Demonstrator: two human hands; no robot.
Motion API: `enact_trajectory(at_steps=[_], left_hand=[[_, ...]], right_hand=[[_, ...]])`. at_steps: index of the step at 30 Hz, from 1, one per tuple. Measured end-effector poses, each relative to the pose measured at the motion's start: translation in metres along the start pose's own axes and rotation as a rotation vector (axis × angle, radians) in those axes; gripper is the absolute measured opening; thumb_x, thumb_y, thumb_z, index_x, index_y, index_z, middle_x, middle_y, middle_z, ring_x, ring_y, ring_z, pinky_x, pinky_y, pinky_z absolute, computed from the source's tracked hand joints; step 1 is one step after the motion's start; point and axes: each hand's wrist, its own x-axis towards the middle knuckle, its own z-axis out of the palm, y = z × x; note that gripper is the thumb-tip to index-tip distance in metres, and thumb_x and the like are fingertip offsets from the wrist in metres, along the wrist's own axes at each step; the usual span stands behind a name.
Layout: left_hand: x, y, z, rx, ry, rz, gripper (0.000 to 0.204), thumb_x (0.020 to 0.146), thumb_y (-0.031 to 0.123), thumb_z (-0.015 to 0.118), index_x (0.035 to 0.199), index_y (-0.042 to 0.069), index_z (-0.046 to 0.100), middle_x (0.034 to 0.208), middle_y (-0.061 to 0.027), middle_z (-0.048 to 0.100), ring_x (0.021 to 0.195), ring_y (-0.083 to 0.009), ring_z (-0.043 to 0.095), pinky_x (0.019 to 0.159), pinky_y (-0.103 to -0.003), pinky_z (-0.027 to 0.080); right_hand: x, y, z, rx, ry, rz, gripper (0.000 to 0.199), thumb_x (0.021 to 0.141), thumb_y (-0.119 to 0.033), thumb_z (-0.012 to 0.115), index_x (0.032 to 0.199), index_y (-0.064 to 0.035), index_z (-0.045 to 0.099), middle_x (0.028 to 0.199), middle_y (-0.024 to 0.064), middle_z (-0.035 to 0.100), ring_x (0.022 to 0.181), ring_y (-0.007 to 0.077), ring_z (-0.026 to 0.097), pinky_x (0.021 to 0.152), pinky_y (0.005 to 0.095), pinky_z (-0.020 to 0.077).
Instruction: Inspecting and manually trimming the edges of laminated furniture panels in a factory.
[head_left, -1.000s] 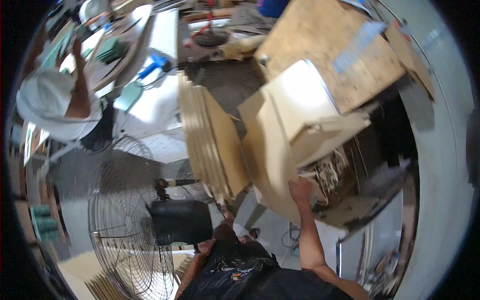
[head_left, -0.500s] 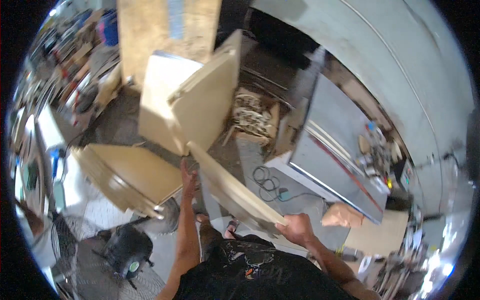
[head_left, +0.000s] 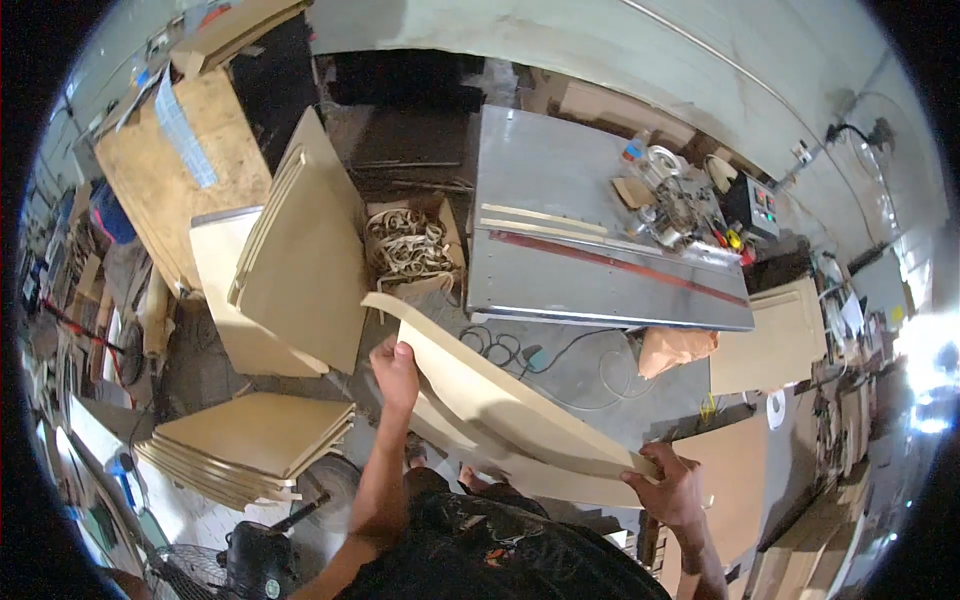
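Observation:
A tan board [head_left: 530, 408] with a pale, thick edge is held up in front of my body, slanting from upper left to lower right. Near its left end, my left hand [head_left: 396, 378] grips it with the thumb up; some of the fingers are hidden. My right hand [head_left: 670, 487] grips the lower right corner, thumb and fingers over the edge. To the left, a stack of tan boards [head_left: 255, 435] lies low, and further away several similar boards [head_left: 310, 245] lean upright.
A grey metal-topped machine table [head_left: 560, 260] stands ahead, with a control box [head_left: 750, 208] at its right. Beside it, a carton [head_left: 452, 215] holds tangled strips. A cable [head_left: 500, 345] lies on the floor. A black fan [head_left: 262, 555] stands at lower left.
My left hand, spread beside the board before, is now closed on its left end. The right hand still grips the other end. My view has turned right, toward the machine table.

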Motion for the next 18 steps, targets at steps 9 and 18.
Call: enact_trajectory(at_steps=[9, 18], left_hand=[[0.061, 0.203, 0.007, -0.082, -0.638, 0.113, 0.033, 0.079, 0.016, 0.064, 0.103, -0.005, 0.062, 0.084, -0.0101, 0.066, 0.073, -0.0144, 0.062, 0.063, -0.028, 0.05], [0.086, 0.187, 0.017, -0.38, -0.083, 0.051, 0.049, 0.096, 0.039, 0.053, 0.108, -0.008, 0.058, 0.097, -0.0085, 0.064, 0.085, -0.0155, 0.061, 0.076, -0.028, 0.05]], right_hand=[[-0.065, -0.034, -0.069, 0.087, 0.518, 0.136, 0.058, 0.06, -0.011, 0.088, 0.109, -0.0007, 0.058, 0.083, 0.0082, 0.064, 0.069, 0.0148, 0.061, 0.057, 0.0269, 0.0498], [-0.023, -0.1, -0.16, -0.741, 1.344, -0.248, 0.077, 0.083, -0.052, 0.066, 0.134, 0.0012, 0.042, 0.128, 0.0198, 0.05, 0.118, 0.0329, 0.051, 0.096, 0.0396, 0.0436]])
